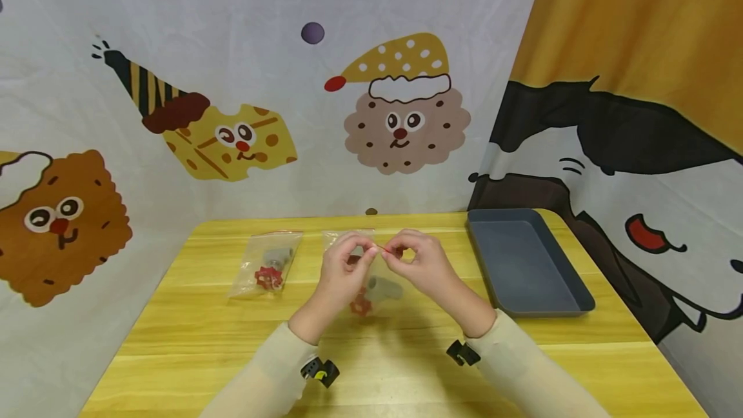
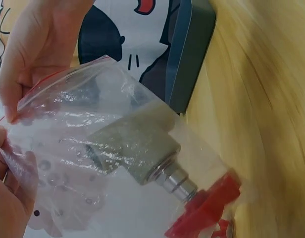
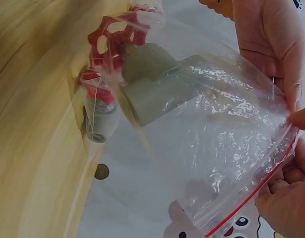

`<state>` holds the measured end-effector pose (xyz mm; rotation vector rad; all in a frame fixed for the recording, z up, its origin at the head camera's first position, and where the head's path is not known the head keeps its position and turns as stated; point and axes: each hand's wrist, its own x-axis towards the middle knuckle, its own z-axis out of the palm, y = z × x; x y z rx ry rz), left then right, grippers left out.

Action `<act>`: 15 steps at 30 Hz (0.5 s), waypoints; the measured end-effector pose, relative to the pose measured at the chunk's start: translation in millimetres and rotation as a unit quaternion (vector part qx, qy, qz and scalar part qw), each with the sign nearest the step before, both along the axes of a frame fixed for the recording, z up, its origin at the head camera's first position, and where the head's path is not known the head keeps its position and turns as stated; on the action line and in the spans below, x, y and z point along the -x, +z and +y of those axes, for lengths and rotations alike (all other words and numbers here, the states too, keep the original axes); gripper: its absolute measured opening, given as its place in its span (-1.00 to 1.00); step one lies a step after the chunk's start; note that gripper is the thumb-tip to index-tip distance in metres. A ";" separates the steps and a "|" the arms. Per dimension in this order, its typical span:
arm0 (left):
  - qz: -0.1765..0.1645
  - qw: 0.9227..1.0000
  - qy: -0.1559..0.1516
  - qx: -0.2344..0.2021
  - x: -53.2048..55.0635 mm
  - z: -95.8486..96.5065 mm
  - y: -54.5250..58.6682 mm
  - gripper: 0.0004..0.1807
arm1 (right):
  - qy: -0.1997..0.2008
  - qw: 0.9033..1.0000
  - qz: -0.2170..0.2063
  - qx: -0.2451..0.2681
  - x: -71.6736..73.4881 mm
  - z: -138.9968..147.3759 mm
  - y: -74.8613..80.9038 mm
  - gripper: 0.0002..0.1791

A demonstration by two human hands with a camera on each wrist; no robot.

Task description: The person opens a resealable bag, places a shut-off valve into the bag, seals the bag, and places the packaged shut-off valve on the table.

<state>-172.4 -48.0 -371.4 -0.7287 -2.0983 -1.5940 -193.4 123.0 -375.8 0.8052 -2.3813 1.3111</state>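
Both hands hold up a clear zip bag [image 2: 93,104] by its red-lined top edge. The left hand [image 1: 342,269] pinches the edge between thumb and fingers. Close beside it, the right hand [image 1: 420,260] pinches the same edge, the fingertips of both nearly meeting. Inside the bag hangs a grey pipe valve [image 2: 137,144] with a metal stem and a red handwheel [image 2: 207,206]. The right wrist view shows the red zip strip [image 3: 256,191] running out from the fingers. Whether the zip is sealed at the pinched spot cannot be told.
A second bagged valve [image 1: 269,269] lies on the wooden table [image 1: 191,340] at the left. Behind the hands lies another bag [image 1: 333,237], partly hidden. A dark grey tray [image 1: 525,263] stands at the right. A printed cloth [image 1: 313,147] hangs behind the table.
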 end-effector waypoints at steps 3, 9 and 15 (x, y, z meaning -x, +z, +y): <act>-0.003 1.000 0.004 -0.005 -0.2 0.0 0.0 -0.95 | 0.000 1.000 -0.016 -0.001 0.8 0.2 -0.4 -0.95; -0.018 1.000 0.008 -0.010 -0.8 -1.2 -0.1 -0.94 | 0.007 1.000 -0.025 0.003 1.9 1.7 -3.5 -0.93; -0.033 0.999 0.019 -0.020 -0.8 -2.4 -0.2 -0.94 | 0.006 1.000 -0.027 -0.006 1.5 4.6 -6.3 -0.91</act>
